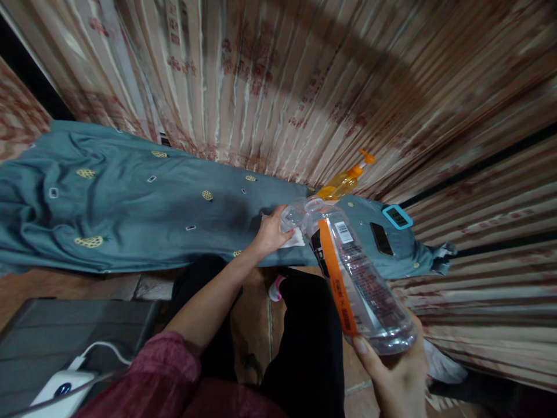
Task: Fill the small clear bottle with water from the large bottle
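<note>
My right hand (395,366) grips the base of a large clear plastic bottle (361,278) with an orange and black label. The bottle is tilted, its neck pointing away from me and to the left. Closed around a small clear plastic container (292,213), my left hand (270,233) holds it right at the bottle's mouth. Whether the two rims touch, I cannot tell. A white tissue or cloth (296,238) shows just under the left fingers. Behind the bottle's neck, a pump bottle (342,186) of orange liquid stands on the cloth-covered table.
A teal cloth with pineapple prints (143,215) covers the long narrow table. At its right lie a dark phone (382,238) and a blue-framed digital timer (397,217). Pleated curtains (270,87) hang behind. A white power bank (65,390) with a cable rests on a grey surface (108,319) lower left.
</note>
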Tool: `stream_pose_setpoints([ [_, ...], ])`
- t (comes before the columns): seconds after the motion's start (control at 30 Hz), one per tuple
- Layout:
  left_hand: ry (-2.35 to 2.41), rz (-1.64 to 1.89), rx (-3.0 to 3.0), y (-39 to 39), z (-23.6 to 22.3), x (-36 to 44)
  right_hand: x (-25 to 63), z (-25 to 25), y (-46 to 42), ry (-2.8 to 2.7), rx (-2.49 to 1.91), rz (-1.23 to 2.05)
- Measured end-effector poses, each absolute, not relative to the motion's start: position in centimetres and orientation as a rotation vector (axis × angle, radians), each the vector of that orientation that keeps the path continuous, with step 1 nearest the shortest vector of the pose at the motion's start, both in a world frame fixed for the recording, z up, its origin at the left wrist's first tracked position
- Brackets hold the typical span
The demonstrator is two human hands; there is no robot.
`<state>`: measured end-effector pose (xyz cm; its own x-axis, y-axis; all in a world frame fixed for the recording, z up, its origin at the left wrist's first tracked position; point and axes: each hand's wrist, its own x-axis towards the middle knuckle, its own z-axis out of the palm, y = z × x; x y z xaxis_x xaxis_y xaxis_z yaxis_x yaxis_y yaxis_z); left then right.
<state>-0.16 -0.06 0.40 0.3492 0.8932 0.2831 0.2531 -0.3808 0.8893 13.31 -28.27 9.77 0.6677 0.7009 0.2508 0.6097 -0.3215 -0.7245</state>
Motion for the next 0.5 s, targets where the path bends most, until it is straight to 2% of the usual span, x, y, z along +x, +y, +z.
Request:
stream_pose_setpoints([
  [0.5,1.002,1.045,1.865,0.01,0.32,-0.15,13.1,9.98,-28.15,-1.019,-2.028,0.101],
])
